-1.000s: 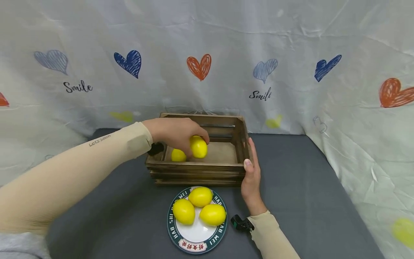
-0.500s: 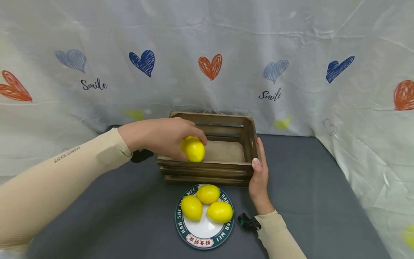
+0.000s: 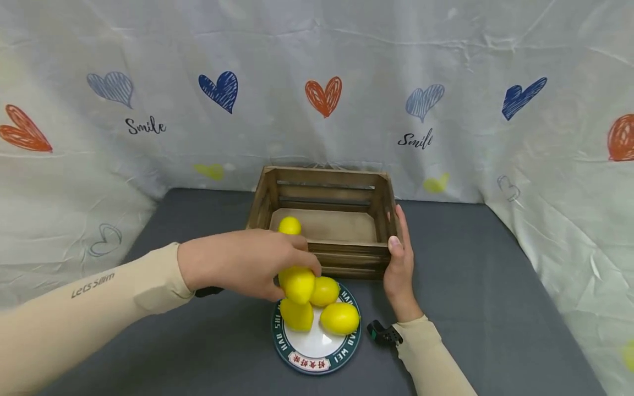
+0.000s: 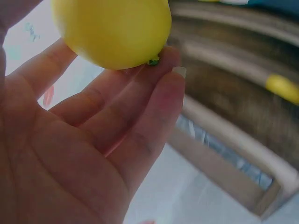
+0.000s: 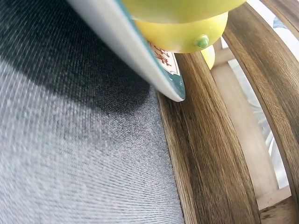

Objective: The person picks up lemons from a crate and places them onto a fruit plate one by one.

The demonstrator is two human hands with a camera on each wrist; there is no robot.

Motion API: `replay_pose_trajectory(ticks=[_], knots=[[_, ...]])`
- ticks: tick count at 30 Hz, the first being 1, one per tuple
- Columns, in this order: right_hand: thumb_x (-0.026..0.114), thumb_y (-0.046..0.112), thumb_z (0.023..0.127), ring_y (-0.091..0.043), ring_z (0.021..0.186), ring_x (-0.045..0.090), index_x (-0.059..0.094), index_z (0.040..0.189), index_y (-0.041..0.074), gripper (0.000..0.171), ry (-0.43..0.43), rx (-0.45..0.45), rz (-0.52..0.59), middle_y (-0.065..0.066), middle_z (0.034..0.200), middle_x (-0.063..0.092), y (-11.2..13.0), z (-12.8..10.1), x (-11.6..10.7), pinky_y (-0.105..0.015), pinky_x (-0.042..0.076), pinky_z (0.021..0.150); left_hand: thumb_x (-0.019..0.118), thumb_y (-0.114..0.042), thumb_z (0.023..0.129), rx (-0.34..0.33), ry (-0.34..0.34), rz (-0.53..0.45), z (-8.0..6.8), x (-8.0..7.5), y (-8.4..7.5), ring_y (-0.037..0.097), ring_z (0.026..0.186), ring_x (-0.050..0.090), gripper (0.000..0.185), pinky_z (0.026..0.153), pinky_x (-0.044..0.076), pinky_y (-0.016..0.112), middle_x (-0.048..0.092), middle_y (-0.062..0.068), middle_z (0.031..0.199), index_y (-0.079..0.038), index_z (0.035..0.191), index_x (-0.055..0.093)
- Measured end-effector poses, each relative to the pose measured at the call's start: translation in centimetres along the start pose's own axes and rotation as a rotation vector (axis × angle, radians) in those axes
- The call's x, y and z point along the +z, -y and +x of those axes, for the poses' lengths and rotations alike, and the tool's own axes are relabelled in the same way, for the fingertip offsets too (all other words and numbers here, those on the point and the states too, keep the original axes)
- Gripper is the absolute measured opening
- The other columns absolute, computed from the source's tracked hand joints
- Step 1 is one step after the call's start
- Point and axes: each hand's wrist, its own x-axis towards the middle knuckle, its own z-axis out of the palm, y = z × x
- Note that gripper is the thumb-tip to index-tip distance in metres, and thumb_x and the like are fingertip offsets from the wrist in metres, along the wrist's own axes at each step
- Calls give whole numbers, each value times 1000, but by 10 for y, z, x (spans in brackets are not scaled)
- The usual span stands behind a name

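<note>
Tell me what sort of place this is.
Probably a staged tabletop recording setup, not a kitchen: a heart-printed sheet hung as backdrop, a grey cloth-covered table, and only a wooden crate and lemon plate.

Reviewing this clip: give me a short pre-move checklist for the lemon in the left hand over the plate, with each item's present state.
1. Left hand has a hold on the lemon: ok; the fingers curl round it in both the head and left wrist views.
2. Held lemon is above the plate: ok.
3. Free room on the plate: cannot tell; three lemons crowd its far half, and the hand hides part of it.
4. Right hand steadies the wooden crate: ok; it lies flat against the crate's right end.
5. Crate contents: ok; one lemon in the crate lies at its left.
6. Plate sits flat on the grey cloth: cannot tell.
</note>
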Motion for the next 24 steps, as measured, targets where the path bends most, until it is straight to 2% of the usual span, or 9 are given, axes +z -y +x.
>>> replay_pose_trajectory(ticks=[8,12,20,24], knots=[[40,40,103,-22,163,32,34,170,38,67,4,1,-7,13,177,30,-1,1,0,-64,11,132,89,-14,87,59,87,6,13,36,-12,9,97,59,57,87,57,28,66,-5,128,-37,136,70],[41,41,103,-22,163,32,34,170,38,67,9,2,-9,14,177,30,-1,1,-1,-64,11,132,90,-14,86,105,100,25,19,53,-17,7,95,59,58,87,56,24,65,-7,121,-36,135,71],[40,40,104,-22,165,30,33,170,38,66,7,-3,-22,14,178,28,1,1,-1,-64,12,132,92,-17,84,280,51,168,32,78,-28,4,93,58,57,85,55,20,67,-10,115,-37,134,71],[40,40,104,-21,165,29,33,170,38,66,15,0,-27,15,178,28,1,0,0,-63,12,132,93,-19,83,322,45,204,37,87,-29,4,90,57,57,85,53,19,68,-10,113,-37,132,72]])
